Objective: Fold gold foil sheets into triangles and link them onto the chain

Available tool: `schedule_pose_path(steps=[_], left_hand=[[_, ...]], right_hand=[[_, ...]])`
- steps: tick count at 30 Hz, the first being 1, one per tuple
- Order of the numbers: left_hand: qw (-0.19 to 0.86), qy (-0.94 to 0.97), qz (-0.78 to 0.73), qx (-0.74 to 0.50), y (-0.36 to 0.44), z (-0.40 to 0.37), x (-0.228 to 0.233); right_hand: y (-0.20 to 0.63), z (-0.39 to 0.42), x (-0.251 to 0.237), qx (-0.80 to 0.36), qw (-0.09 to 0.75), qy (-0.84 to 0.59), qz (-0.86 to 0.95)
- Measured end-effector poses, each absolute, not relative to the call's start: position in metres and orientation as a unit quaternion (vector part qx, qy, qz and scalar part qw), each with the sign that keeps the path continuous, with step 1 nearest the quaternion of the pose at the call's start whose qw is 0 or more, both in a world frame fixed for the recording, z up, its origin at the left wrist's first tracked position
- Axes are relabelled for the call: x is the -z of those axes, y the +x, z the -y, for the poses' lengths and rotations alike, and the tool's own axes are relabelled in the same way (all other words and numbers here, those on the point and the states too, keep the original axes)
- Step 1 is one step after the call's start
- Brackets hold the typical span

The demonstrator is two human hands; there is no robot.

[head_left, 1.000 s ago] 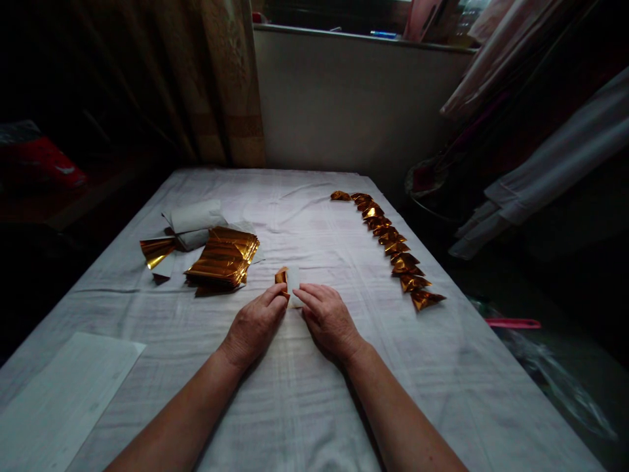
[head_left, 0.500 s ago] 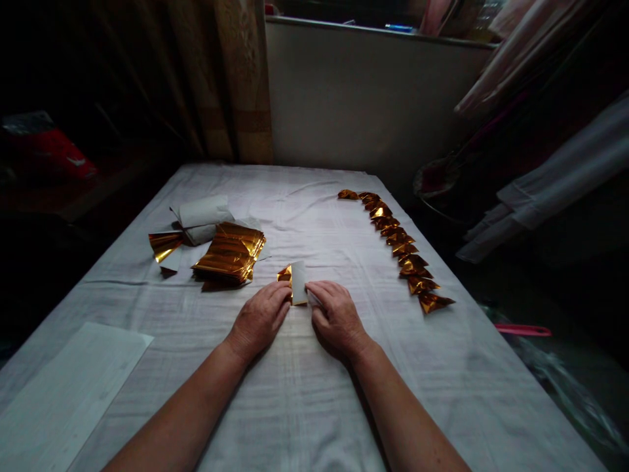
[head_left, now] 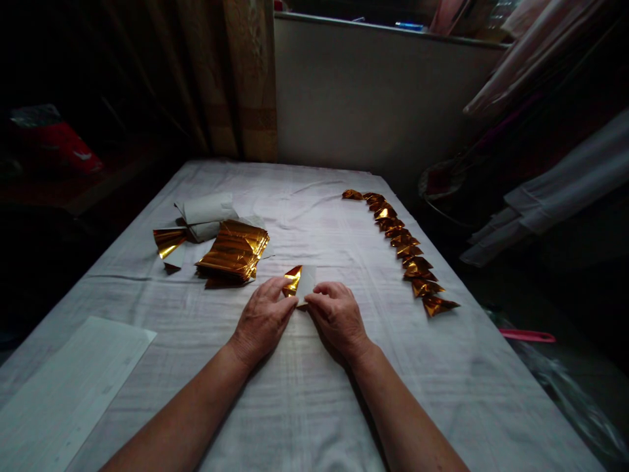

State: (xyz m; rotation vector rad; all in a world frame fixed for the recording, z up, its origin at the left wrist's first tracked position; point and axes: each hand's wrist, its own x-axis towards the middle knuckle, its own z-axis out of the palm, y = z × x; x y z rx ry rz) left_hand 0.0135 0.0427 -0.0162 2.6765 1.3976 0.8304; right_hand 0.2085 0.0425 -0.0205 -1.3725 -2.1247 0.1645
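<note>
In the head view both hands press a small gold foil sheet (head_left: 299,282) flat on the cloth-covered worktop (head_left: 314,393) near its centre: the left hand (head_left: 263,319) pins the gold corner at nine o'clock, and the right hand (head_left: 339,316) holds the white underside at three o'clock. Against half a second ago the gold flap shows wider and the fingertips sit closer together — the fold looks partly made. The foil stack (head_left: 233,252) lies at ten o'clock, the row of folded pieces (head_left: 403,246) at two o'clock.
</note>
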Motion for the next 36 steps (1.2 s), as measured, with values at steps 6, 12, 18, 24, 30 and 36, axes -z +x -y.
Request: schedule_pose_path(steps=[6,12,18,24,30,36], left_hand=[[0.064,0.855,-0.449,-0.250,0.016,-0.039,0.015],[0.071,0.856,-0.438,-0.265,0.013,-0.040,0.019],[0.089,0.860,-0.425,-0.269,0.012,-0.040,0.017],[0.108,0.860,-0.426,-0.258,0.011,-0.040,0.010],[0.118,0.860,-0.423,-0.259,0.011,-0.040,0.011],[0.104,0.868,-0.425,-0.236,0.011,-0.040,0.008]], right_hand=[[0.207,-0.043,0.021,-0.062,0.298,-0.528,0.793],[0.203,-0.052,0.023,-0.105,0.292,-0.568,0.762],[0.197,-0.052,0.024,-0.097,0.306,-0.587,0.743],[0.195,-0.050,0.022,-0.096,0.301,-0.594,0.740],[0.188,-0.050,0.017,-0.081,0.278,-0.620,0.729],[0.194,-0.053,0.019,-0.119,0.282,-0.612,0.729]])
